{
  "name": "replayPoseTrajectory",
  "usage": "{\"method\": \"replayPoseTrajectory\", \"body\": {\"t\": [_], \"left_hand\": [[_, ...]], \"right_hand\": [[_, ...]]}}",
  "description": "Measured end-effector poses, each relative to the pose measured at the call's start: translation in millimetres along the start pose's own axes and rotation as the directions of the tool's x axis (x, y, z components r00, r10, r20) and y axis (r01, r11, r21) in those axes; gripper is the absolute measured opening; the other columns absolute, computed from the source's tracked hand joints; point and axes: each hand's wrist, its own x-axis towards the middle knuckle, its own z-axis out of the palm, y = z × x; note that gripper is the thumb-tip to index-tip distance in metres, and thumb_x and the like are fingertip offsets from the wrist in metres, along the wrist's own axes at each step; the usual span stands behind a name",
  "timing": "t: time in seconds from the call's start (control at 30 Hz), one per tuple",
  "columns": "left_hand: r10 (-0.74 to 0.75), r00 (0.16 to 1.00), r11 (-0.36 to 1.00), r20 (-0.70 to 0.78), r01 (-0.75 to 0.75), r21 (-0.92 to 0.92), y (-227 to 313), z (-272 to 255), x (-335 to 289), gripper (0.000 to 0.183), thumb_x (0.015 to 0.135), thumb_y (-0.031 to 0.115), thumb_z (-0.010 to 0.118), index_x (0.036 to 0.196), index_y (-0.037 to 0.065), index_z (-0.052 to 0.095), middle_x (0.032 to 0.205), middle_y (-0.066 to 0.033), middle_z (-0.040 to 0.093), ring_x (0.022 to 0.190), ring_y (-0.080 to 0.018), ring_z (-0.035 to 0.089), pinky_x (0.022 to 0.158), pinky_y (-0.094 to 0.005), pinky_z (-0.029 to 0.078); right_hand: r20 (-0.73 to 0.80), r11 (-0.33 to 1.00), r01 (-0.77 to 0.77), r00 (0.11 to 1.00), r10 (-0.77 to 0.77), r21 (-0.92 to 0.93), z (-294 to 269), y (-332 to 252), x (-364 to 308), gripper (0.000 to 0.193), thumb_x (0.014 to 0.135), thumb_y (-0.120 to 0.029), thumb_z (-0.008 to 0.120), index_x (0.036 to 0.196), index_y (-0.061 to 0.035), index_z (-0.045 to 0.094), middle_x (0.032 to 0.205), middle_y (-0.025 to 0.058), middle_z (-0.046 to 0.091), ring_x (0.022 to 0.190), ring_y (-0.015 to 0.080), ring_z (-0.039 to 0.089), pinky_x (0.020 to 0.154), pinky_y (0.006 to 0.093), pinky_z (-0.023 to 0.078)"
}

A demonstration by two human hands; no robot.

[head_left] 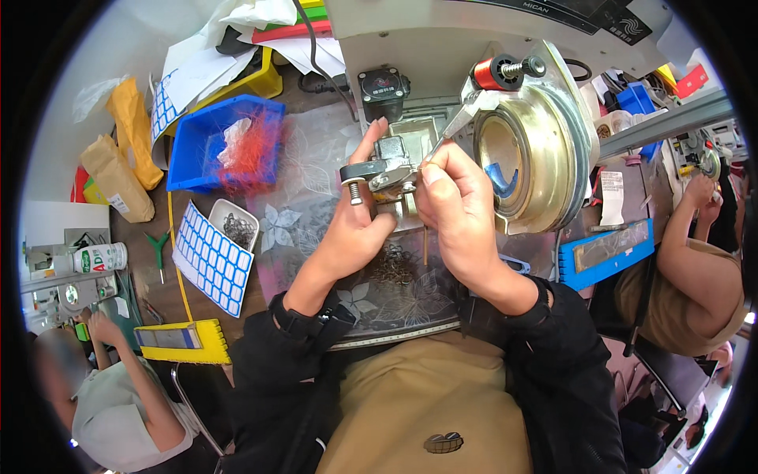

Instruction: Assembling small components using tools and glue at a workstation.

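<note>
My left hand [355, 233] is around a small metal clamp [387, 170] on the machine, its index finger reaching up along the far side and its thumb below. A dark lever and a spring-loaded screw [355, 190] sit on the clamp beside that hand. My right hand [456, 207] pinches close to the clamp's right end, at the narrow end of a slim tapered metal tool [452, 128] that slants up to the right. What lies between the fingertips is too small to tell. Under my hands lies a pile of small dark metal pieces [395, 265].
A large brass-coloured wheel [545, 150] and a red thread spool [497, 73] stand at right. At left are a blue bin [185, 150] with red thread, a white dish [246, 213] of metal pieces and a label sheet [212, 261]. Other people work on both sides.
</note>
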Motion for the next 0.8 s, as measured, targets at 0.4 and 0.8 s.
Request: {"method": "replayPoseTrajectory", "body": {"t": [0.4, 0.8], "left_hand": [[-0.035, 0.998, 0.927, -0.052, 0.013, -0.374, -13, -13, 6, 0.058, 0.091, 0.025, 0.033, 0.142, -0.004, 0.04, 0.137, -0.0148, 0.053, 0.13, -0.0238, 0.049, 0.112, -0.0387, 0.036], [0.013, 0.985, 0.974, -0.17, -0.05, -0.22, -14, -6, 40, 0.067, 0.104, 0.051, 0.019, 0.104, -0.002, 0.06, 0.089, -0.014, 0.066, 0.087, -0.0202, 0.065, 0.081, -0.033, 0.051]], "right_hand": [[0.017, 0.99, -0.129, 0.991, 0.13, -0.062, -4, -7, -21, 0.015, 0.105, -0.017, 0.05, 0.094, -0.0063, 0.052, 0.076, -0.0058, 0.044, 0.067, 0.0015, 0.039, 0.058, 0.0208, 0.034], [0.397, 0.87, -0.162, 0.841, 0.369, -0.466, -31, -38, -71, 0.016, 0.098, -0.022, 0.058, 0.094, -0.0066, 0.057, 0.061, 0.0068, 0.056, 0.054, 0.0242, 0.056, 0.055, 0.0369, 0.042]]}}
